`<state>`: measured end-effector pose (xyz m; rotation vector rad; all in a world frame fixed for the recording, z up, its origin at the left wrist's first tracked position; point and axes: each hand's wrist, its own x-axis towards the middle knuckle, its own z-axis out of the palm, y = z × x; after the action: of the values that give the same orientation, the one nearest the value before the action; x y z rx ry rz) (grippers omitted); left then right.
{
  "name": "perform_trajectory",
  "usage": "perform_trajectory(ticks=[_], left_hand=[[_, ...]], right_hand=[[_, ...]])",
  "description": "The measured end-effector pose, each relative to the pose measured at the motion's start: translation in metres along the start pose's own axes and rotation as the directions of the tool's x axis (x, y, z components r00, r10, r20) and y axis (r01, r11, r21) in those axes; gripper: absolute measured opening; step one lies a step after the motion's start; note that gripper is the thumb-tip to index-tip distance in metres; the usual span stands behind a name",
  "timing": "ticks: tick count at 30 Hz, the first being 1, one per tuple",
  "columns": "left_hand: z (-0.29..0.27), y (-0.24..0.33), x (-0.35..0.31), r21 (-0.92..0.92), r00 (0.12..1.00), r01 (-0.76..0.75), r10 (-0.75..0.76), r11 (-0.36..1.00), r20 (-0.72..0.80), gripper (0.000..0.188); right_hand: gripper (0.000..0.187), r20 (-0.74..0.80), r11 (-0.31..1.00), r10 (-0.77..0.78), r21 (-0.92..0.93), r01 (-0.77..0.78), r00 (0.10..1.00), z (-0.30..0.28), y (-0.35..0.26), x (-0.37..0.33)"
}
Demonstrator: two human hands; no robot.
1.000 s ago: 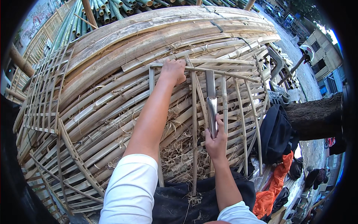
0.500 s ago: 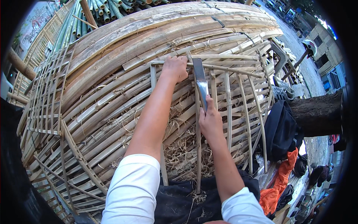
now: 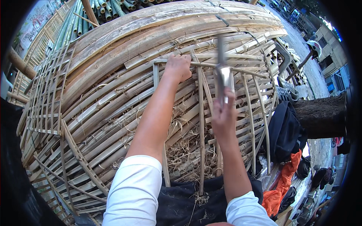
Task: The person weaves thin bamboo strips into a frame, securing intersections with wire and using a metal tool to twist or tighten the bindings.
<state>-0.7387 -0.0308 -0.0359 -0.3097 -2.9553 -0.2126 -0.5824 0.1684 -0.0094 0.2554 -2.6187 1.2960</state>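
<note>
My left hand (image 3: 178,68) is closed around the far crosspiece (image 3: 241,70) of a lattice frame of split bamboo strips. Upright strips (image 3: 201,132) run from that crosspiece toward my lap. In my right hand (image 3: 224,122) is a knife (image 3: 225,77) with a broad, flat metal blade, smeared by motion. It is raised to the right of my left hand, over the crosspiece in this view; whether it touches cannot be made out. Curly bamboo shavings (image 3: 184,150) lie beneath the frame, and a dark cloth (image 3: 188,203) covers my lap.
Long split bamboo lengths (image 3: 124,49) are stacked across the far side. Another bamboo lattice (image 3: 47,94) stands at left. At right are a thick log (image 3: 320,115), a black cloth (image 3: 281,132) and an orange cloth (image 3: 283,188). Green bamboo poles (image 3: 109,11) are piled at the back.
My right hand and the knife have moved right, away from the upright strip near my left hand, and the blade has lifted. My left hand stays on the crosspiece.
</note>
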Motion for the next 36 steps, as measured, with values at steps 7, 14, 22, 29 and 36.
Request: perform_trajectory(ticks=[7, 14, 22, 29, 36], left_hand=[[-0.002, 0.005, 0.003, 0.019, 1.000, 0.013, -0.013, 1.000, -0.008, 0.032], [-0.004, -0.007, 0.000, 0.043, 0.999, 0.021, -0.022, 0.999, 0.026, 0.034], [-0.004, 0.004, -0.001, -0.010, 0.999, 0.031, -0.031, 0.999, -0.011, 0.031], [-0.003, 0.003, 0.001, 0.019, 0.999, 0.021, -0.022, 1.000, 0.032, 0.036], [-0.007, 0.005, 0.000, 0.025, 0.998, -0.002, 0.001, 1.000, 0.063, 0.036]], right_hand=[[0.045, 0.107, 0.967, 0.055, -0.252, -0.027, 0.993, 0.019, 0.024, 0.002], [0.040, 0.086, 0.999, 0.028, -0.044, -0.024, 0.996, -0.004, -0.014, 0.003], [0.041, 0.145, 0.959, 0.100, -0.276, -0.057, 0.984, 0.017, 0.021, -0.002], [0.044, 0.149, 0.969, 0.096, -0.241, -0.058, 0.984, 0.009, 0.016, 0.004], [0.041, -0.057, 0.996, -0.021, 0.089, 0.026, 0.998, -0.007, -0.001, -0.003]])
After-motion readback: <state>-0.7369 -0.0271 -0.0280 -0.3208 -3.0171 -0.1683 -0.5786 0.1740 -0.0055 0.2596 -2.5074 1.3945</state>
